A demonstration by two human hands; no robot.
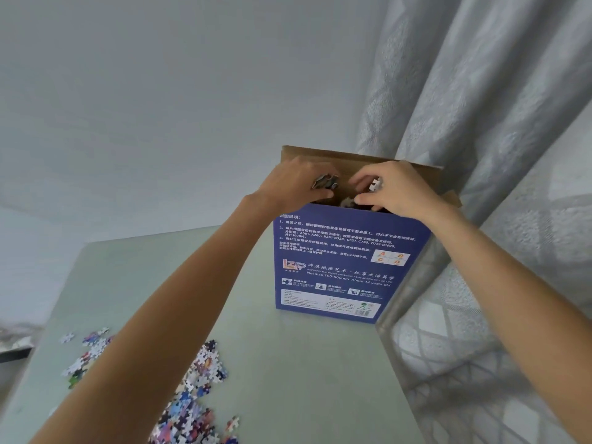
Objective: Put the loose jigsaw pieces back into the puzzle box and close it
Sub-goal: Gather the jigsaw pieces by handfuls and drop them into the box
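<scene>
From the head camera I see the tall blue cardboard puzzle box [346,264] standing upright at the far right edge of the pale green worktop [304,373], its long axis vertical and its open mouth pointing up. The printed blue face is turned toward me; brown flaps [320,154] rise behind the opening. Both hands are at the mouth of the box. My left hand [296,184] has its fingers curled round a small clump of grey-backed jigsaw pieces [325,181] over the opening. My right hand [397,190] pinches a white jigsaw piece [375,184] between thumb and fingertips, just above the rim. More pieces show dimly inside the box [349,202]. A heap of loose multicoloured jigsaw pieces [195,402] lies near the worktop's near left corner, well apart from the box. Grey patterned curtains [480,91] hang beside the worktop's right edge.
</scene>
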